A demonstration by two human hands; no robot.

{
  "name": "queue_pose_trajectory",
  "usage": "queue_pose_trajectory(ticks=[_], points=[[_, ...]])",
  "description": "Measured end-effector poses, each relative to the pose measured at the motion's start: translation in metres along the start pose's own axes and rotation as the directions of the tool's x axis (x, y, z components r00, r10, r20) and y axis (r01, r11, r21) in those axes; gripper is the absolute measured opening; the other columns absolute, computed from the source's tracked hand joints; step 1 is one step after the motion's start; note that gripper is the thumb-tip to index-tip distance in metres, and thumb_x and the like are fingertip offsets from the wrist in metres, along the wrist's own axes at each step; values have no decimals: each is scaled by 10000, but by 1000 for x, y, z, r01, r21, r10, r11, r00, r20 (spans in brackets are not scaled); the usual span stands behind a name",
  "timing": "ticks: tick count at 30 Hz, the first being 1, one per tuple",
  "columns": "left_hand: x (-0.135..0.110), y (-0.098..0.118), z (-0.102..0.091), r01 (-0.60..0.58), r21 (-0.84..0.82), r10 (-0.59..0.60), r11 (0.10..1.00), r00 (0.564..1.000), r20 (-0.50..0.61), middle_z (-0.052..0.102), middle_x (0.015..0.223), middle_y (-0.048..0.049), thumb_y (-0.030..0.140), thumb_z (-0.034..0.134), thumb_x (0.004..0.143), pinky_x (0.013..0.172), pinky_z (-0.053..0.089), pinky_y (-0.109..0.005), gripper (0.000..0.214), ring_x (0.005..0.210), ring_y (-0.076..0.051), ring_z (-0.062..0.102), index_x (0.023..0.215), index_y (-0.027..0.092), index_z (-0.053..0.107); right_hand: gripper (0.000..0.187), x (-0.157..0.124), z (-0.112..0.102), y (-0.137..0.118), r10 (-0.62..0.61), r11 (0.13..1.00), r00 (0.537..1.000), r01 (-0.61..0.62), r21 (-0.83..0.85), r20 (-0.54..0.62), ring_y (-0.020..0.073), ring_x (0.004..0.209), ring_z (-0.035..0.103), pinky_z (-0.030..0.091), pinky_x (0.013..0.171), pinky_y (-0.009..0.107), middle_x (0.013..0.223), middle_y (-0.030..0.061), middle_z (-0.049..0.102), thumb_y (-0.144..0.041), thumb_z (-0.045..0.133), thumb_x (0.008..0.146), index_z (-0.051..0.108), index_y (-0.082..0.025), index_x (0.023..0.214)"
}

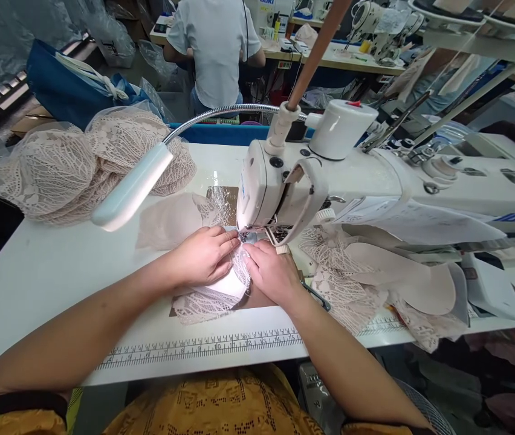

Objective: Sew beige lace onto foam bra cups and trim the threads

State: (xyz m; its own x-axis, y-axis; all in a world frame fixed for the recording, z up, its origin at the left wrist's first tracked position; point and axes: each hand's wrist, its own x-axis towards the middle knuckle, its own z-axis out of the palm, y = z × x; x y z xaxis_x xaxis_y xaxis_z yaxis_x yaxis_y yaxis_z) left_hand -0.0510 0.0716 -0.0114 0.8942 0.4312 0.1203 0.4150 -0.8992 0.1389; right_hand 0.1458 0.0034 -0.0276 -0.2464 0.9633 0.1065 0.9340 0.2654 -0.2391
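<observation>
You had two hands at the work, one left hand (pixel 207 256) and one right hand (pixel 272 269), on one lace-edged piece (pixel 229 285). Before you stood one sewing machine (pixel 375 175), one bendy-necked lamp (pixel 133 186) and one tan pole (pixel 317 51), over one white table (pixel 76 266). You had one printed ruler strip (pixel 221 347), one dark-handled tool (pixel 317 296), one sheer piece (pixel 167 223) and two lace heaps, one left heap (pixel 49 172) and one right heap (pixel 343 290), their layers too overlapped to count. Beyond you were one tied blue bundle (pixel 64 78), one co-worker (pixel 219 51) and at least two more machines (pixel 378 29).
</observation>
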Motion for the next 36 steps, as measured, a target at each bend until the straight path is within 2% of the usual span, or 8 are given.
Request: queue_pose_trajectory(ticks=[8,12,17,21,27,36], points=[[1,-7,-3,-5,4,5,1000,999,48,562,1353,-166,323,501,890,949,448,-442,482,1104,-314,544,1308,91,560,331,-1,2,4,-20,1000,1000,20,0,-18,237,896,611,454,781,336,1066,85,694,-250,476,937,662,-204,1206],[-4,-3,-8,-18,21,17,1000,1000,15,568,1356,-133,247,447,925,975,417,-450,372,1138,-298,534,1242,130,601,346,-6,-1,8,-23,999,998,25,34,-60,220,833,616,443,750,327,1022,76,709,-181,424,927,680,-203,1159],[-7,9,-8,-63,32,63,998,998,-15,653,1183,-136,238,443,942,1041,348,-491,292,1090,-279,562,1134,135,637,376,-11,-4,7,-62,987,992,77,141,-108,199,836,610,439,730,303,1058,66,705,-146,418,905,680,-197,1170],[-8,13,-3,-60,5,61,998,997,-45,681,1096,-128,296,485,938,1080,310,-519,258,1017,-261,599,1049,137,654,354,-12,-4,5,-123,984,989,132,121,-79,199,788,586,403,688,317,936,59,696,-123,454,870,713,-182,1105],[-9,11,-3,-62,-51,57,997,994,-95,692,1094,-123,246,513,913,1092,327,-475,202,1002,-234,629,995,133,659,319,-12,-2,2,-139,984,989,145,103,-57,183,765,563,362,647,306,851,57,664,-90,459,857,730,-174,1003],[-8,-6,-3,-57,-19,55,998,995,-88,677,1179,-143,235,515,895,1092,318,-510,262,1037,-261,631,1082,118,658,377,-7,0,2,-118,987,992,123,100,-55,196,812,565,412,680,307,914,70,663,-106,443,888,682,-161,1173]])
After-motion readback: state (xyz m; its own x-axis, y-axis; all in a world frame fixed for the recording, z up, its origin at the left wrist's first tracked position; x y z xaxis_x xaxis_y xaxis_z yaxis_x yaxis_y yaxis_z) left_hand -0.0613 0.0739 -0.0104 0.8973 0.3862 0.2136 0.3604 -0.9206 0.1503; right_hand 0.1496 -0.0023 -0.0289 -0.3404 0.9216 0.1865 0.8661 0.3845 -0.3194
